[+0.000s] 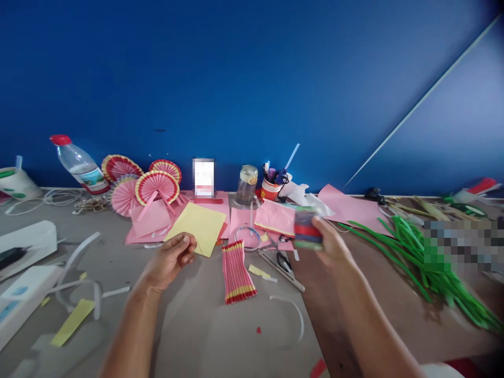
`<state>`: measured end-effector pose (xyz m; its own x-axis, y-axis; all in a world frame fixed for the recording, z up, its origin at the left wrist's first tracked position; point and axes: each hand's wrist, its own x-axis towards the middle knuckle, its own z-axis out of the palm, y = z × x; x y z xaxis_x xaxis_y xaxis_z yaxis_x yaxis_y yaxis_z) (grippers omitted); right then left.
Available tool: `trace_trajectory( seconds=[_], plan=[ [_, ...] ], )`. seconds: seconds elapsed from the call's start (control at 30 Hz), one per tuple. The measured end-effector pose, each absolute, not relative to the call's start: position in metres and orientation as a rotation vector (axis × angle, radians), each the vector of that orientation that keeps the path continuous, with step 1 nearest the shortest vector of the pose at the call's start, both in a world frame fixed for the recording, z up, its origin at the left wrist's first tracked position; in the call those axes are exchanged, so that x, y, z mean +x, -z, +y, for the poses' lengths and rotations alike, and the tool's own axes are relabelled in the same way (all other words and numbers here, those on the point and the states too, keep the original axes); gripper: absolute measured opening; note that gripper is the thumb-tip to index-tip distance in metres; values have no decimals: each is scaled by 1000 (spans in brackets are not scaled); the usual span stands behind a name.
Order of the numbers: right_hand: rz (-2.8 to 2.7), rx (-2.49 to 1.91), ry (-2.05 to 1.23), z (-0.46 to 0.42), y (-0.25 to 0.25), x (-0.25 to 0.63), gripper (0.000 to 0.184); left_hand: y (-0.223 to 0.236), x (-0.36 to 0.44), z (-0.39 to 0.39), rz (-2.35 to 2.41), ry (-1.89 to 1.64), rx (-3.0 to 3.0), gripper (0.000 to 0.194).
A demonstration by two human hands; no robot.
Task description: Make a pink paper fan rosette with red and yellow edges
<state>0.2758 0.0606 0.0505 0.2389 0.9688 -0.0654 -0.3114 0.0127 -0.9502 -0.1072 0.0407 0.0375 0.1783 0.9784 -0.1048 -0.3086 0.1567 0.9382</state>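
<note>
My left hand [177, 257] is closed, its thumb and fingers pinched together in front of a yellow paper sheet [200, 223]. A thin dark line, like thread, shows by its fingertips; what they hold is too small to make out. In my right hand [333, 244] is a small striped multicoloured block [307, 228], green, blue and red, smeared by motion. Between the hands lies a pleated pink paper strip [238, 273] with yellow and red ends. Scissors [284, 261] and a slim grey tool [285, 273] rest to its right.
Folded paper fans [157, 187] stand at the back left beside a tilted plastic bottle [84, 168]. A phone [203, 178], a glass jar [247, 186] and a red cup of tools [271, 189] line the blue wall. Green stems [429, 262] lie right; a power strip [25, 299] lies left.
</note>
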Motion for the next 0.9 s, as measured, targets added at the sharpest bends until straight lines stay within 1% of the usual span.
trace_trajectory(
  seconds=[0.07,0.13,0.27,0.37,0.43,0.47,0.5,0.57,0.63,0.7,0.77,0.8,0.9],
  plan=[
    [-950,-1195,-1166,65,-44,255,38,-37,-102,40,900,-1113,964,28],
    [-1251,-1354,-979,72,-39,241,45,-36,-97,38,876,-1093,986,28],
    [-1600,-1740,-547,88,-33,228,66,-35,-93,33,788,-1041,1049,29],
    [-1718,-1918,-233,89,-36,218,70,-36,-92,28,721,-959,1111,30],
    [-1719,-1803,-128,81,-45,205,65,-38,-91,25,711,-892,1151,30],
    [-1719,-1675,-161,73,-52,195,59,-39,-89,24,704,-864,1173,32],
    [-1758,-1498,-276,64,-58,184,53,-41,-88,22,693,-845,1192,33],
    [-1870,-1163,-633,44,-69,158,48,-45,-84,19,652,-825,1215,34],
    [-1948,-880,-1096,26,-74,131,51,-50,-82,15,591,-811,1205,33],
    [-1888,-670,-1449,16,-74,111,58,-53,-83,12,548,-797,1167,31],
    [-1783,-637,-1593,16,-72,103,59,-54,-87,10,544,-808,1138,30],
    [-1751,-667,-1615,18,-71,103,54,-54,-88,9,559,-835,1132,30],
    [-1745,-794,-1571,28,-77,117,23,-51,-92,12,646,-932,1144,31]
  ],
)
